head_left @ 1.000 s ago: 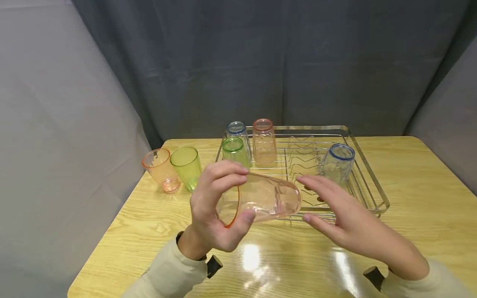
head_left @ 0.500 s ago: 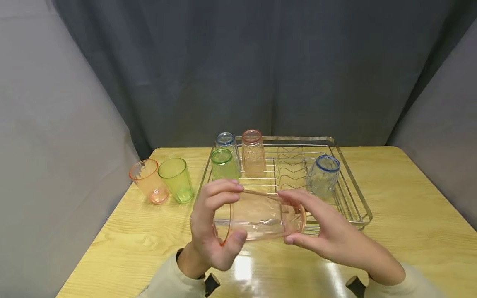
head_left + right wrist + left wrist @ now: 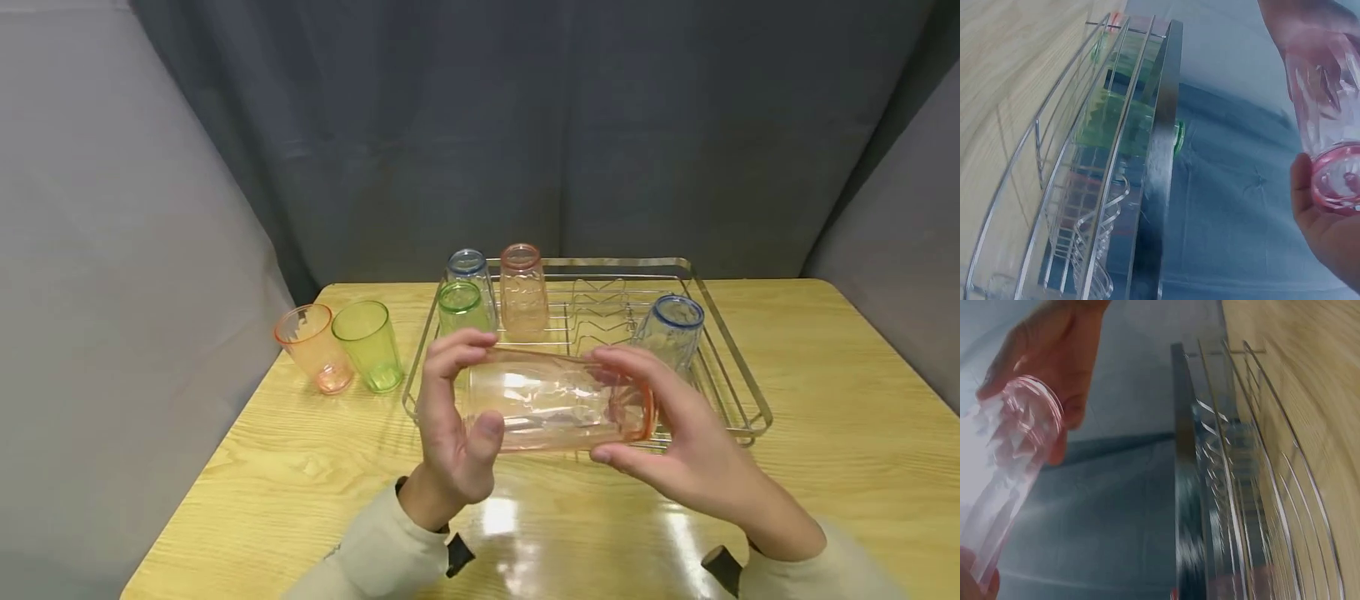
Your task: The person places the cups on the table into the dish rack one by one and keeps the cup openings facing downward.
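A clear orange-pink drinking glass [image 3: 555,408] lies sideways in the air between both hands, in front of the wire rack. My left hand [image 3: 455,433] grips its left end, thumb in front and fingers over the top. At the right end, my right hand [image 3: 678,421] holds the glass around its thick reddish base, fingers above and thumb below. The left wrist view shows the glass [image 3: 1007,456] close up, with the right hand [image 3: 1060,356] at its far end. In the right wrist view, the base ring [image 3: 1335,178] sits against the right hand's fingers.
A metal wire dish rack [image 3: 738,367] stands behind the hands. Upside down in it are blue-rimmed glasses [image 3: 672,329], a pink glass [image 3: 523,292] and a green glass [image 3: 461,308]. On the table's left, an orange cup [image 3: 315,350] and a yellow-green cup [image 3: 370,346] stand upright.
My right hand, apart from the glass a second ago, has come in and taken hold of its base. The glass has turned, its open mouth no longer showing at the left end.
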`<state>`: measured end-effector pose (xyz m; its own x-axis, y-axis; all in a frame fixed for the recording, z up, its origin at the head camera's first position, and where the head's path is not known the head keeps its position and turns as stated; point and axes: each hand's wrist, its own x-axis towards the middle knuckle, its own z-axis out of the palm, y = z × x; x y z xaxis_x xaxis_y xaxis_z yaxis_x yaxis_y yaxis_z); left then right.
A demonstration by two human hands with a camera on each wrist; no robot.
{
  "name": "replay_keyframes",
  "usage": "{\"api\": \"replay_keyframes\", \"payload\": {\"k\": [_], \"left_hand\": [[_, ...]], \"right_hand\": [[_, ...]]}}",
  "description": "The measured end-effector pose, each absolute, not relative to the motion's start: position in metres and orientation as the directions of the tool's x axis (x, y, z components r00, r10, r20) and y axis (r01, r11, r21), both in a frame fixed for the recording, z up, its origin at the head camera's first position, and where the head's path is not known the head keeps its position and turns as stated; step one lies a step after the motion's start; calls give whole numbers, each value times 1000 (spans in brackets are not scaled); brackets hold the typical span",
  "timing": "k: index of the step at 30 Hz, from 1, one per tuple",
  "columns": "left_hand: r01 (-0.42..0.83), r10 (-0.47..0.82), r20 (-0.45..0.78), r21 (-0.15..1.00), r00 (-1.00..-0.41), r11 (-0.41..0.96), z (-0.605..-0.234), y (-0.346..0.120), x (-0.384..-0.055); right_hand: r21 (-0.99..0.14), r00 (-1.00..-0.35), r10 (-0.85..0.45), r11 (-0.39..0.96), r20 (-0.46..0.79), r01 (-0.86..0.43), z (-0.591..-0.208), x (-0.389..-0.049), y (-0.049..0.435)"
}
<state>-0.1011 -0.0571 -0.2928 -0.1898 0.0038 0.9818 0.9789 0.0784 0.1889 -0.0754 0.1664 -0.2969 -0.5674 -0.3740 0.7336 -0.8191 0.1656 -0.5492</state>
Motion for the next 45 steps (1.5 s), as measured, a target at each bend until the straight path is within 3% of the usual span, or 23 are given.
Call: {"api": "replay_keyframes", "payload": {"k": [9, 14, 19, 24, 27, 34, 40, 45], "left_hand": [[929, 164, 933, 275, -320, 248, -310, -93, -105], [776, 61, 838, 470, -542, 421, -315, -110, -107], [519, -29, 636, 654, -771, 550, -318, -120, -112], [249, -12, 358, 672, -934, 697, -326, -123, -123], [190, 1, 279, 650, -960, 736, -330, -122, -127], [124, -34, 249, 593, -968, 796, -332, -126, -141], [3, -27, 34, 665, -999, 747, -345, -140, -158], [-118, 36, -180, 769, -983, 628, -350, -152, -170]], "right_hand": [[-398, -478, -352, 278, 805, -874, -295, -79, 164], [-458, -531, -331, 278, 780, -845, -289, -79, 170], [-505, -564, -295, 255, 772, -825, -285, -78, 179], [-527, -588, -248, 272, 770, -805, -282, -77, 188], [-541, -611, -223, 303, 760, -784, -282, -75, 194], [-559, -664, -153, 421, 732, -714, -281, -74, 204], [-579, -685, -100, 454, 722, -677, -279, -77, 206], [-595, -696, -110, 435, 710, -676, -280, -79, 205]]}}
